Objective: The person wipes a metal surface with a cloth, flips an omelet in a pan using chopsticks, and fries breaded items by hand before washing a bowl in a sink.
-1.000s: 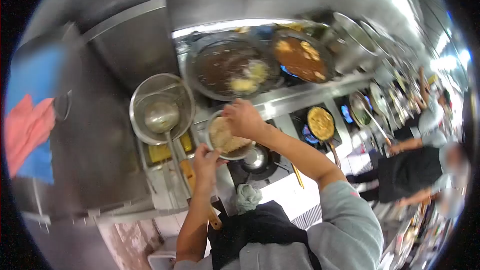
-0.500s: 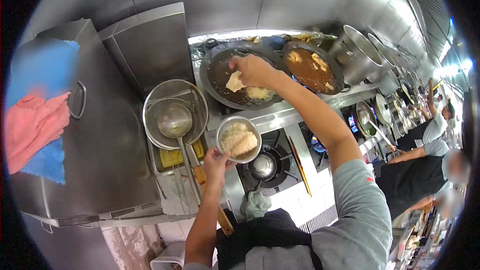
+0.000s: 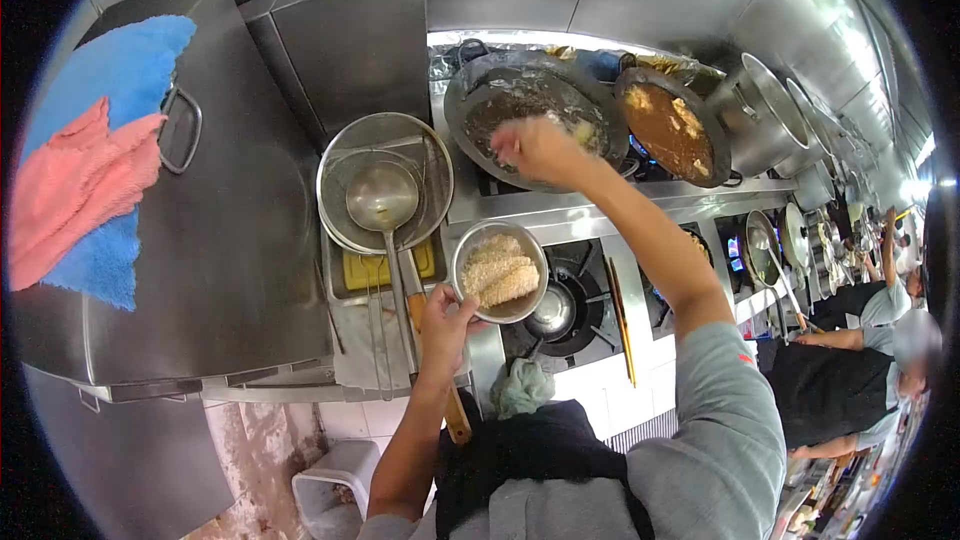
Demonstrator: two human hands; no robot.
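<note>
My left hand (image 3: pixel 445 330) grips the rim of a metal bowl (image 3: pixel 474 245), thumb over the edge. In it lie crumb-coated pieces of food (image 3: pixel 505 280) and loose crumbs. Above the near side of the left wok (image 3: pixel 520 64) is my right hand (image 3: pixel 545 150), smeared by motion. Its fingers point down and left, and whether anything is between them cannot be made out. Bubbling dark oil fills that wok, with a pale frying piece (image 3: pixel 583 130) partly behind my hand.
A second wok (image 3: pixel 712 166) holds brown oil and frying pieces. Beside it stand tall pots (image 3: pixel 752 130). A ladle (image 3: pixel 382 196) rests in a strainer (image 3: pixel 335 175), left of the bowl. Chopsticks (image 3: pixel 621 325) lie by a burner (image 3: pixel 550 312). Co-workers (image 3: pixel 830 390) stand at right.
The view has shifted, moving the scene right. My right hand has lowered toward the near side of the left wok. The pale flat piece seen at its fingers earlier no longer shows there.
</note>
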